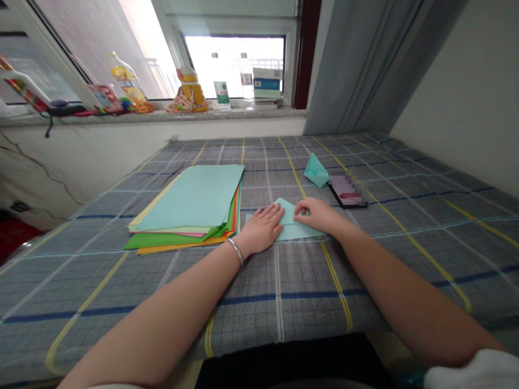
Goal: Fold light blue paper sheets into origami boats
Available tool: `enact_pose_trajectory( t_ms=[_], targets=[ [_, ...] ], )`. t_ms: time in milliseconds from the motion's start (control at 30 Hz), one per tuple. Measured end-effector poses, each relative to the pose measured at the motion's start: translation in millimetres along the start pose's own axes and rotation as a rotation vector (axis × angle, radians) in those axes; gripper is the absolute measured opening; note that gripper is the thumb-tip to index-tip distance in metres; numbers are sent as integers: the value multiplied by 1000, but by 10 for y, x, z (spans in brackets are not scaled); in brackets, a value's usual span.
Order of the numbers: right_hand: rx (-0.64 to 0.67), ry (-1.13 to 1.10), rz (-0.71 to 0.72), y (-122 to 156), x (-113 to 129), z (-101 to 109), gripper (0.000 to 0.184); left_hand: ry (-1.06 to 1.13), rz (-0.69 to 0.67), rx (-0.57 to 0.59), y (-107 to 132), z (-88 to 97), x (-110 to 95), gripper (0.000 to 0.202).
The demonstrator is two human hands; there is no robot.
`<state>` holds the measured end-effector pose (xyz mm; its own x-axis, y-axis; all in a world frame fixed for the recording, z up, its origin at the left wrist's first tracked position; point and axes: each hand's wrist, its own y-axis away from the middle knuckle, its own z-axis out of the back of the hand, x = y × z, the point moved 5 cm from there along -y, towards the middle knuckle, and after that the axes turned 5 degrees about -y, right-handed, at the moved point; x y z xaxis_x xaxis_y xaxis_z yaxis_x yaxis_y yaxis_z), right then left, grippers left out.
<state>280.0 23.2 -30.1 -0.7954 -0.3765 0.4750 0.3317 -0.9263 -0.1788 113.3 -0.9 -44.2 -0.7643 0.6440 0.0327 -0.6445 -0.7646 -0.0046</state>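
Observation:
A light teal sheet of paper (290,226), partly folded with a pointed top, lies on the grey checked cloth (284,292). My left hand (261,229) rests flat on its left side, fingers stretched out; a silver bracelet sits on that wrist. My right hand (318,214) presses on the paper's right part with fingers curled and tips down on the fold. A finished teal folded paper shape (315,170) stands farther back.
A stack of coloured paper sheets (190,208) lies to the left of my hands. A phone (347,190) lies right of the folded shape. Bottles, a figurine and boxes line the windowsill (162,114). A grey curtain hangs at the back right.

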Motion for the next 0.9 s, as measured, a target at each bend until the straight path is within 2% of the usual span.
enact_pose_trajectory(
  t_ms=[133,200,267,367,400,467,567,600,700,900],
  targets=[
    [0,-74,-115,15,-386,102,24,-24,-6,-49,11,-12,-8,52],
    [21,-112,-123,18,-466,119,26,-32,-5,-67,14,-21,-14,52],
    [-21,-137,-124,21,-457,171,25,-39,-5,-81,17,-22,-23,52],
    [-213,-129,-83,51,-295,327,18,-41,-4,-82,21,-17,-33,52],
    [-255,-116,-27,67,-197,363,16,-40,-2,-77,22,-16,-34,52],
    [-192,-112,121,99,32,337,18,-34,-2,-68,23,-13,-34,52],
    [22,-3,328,167,350,142,19,-24,-4,-63,20,-10,-28,53],
    [72,47,355,184,416,73,20,-20,-2,-59,18,-11,-24,53],
    [85,165,362,196,515,-48,21,-8,11,-37,9,-13,-8,53],
    [81,210,394,182,536,-73,22,15,11,14,6,-3,-5,55]
  ],
)
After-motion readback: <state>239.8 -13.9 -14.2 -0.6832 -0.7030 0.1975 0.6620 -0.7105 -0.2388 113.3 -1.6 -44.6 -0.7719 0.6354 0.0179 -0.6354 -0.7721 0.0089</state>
